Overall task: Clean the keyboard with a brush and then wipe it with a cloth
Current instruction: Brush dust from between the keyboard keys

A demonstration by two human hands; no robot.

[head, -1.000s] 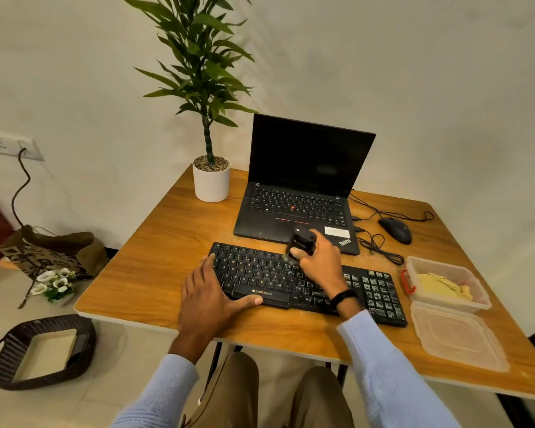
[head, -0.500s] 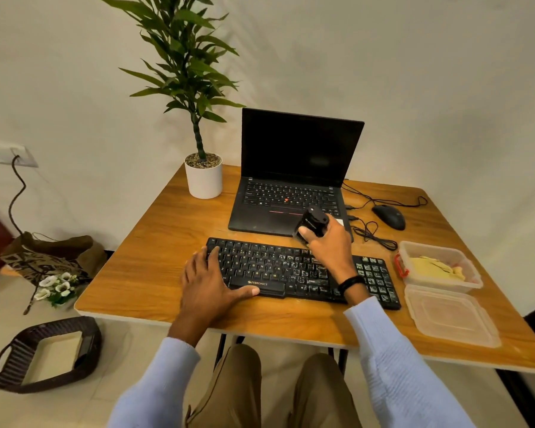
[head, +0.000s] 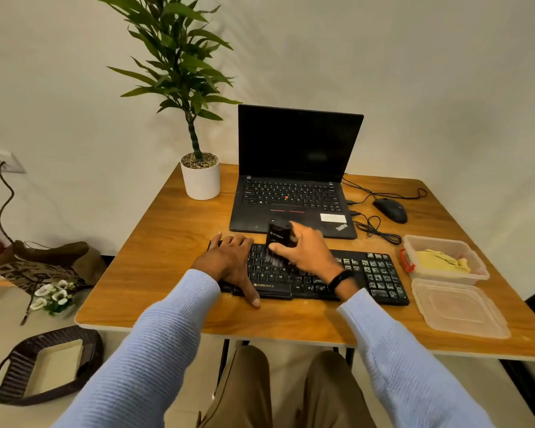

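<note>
Now: brush on keys, cloth unused in its box

Right-hand fingers (head: pixel 297 231) and thumb are curled round a black brush (head: pixel 279 234), gripping its body, which stands nearly upright. Bristle end is down on the keys of the keyboard (head: pixel 369 274), left of its middle; the bristles are blurred, so I cannot tell how firmly they touch. Right hand (head: pixel 311 256) sits over the middle key rows, with a dark band at the wrist.

Left-hand fingers lie straight and close together, flat over the keyboard's left end, tips at its far-left corner. The thumb reaches past the near edge onto the table (head: pixel 167 242). Left hand (head: pixel 229 262) holds nothing; it rests on the keyboard.

The keyboard lies across the near half of the table, just in front of an open laptop (head: pixel 291 205) with a dark screen.

Just right of the keyboard, a yellow cloth (head: pixel 439 261) lies inside a clear container (head: pixel 479 274); its lid (head: pixel 459 308) lies flat, nearer.

Far right: a mouse (head: pixel 390 210) with its cable loose. Far left: a potted plant (head: pixel 200 179) in a white pot.

On the floor at left: a dark basket (head: pixel 7 378), a bag (head: pixel 53 257) and white flowers (head: pixel 54 293).
</note>
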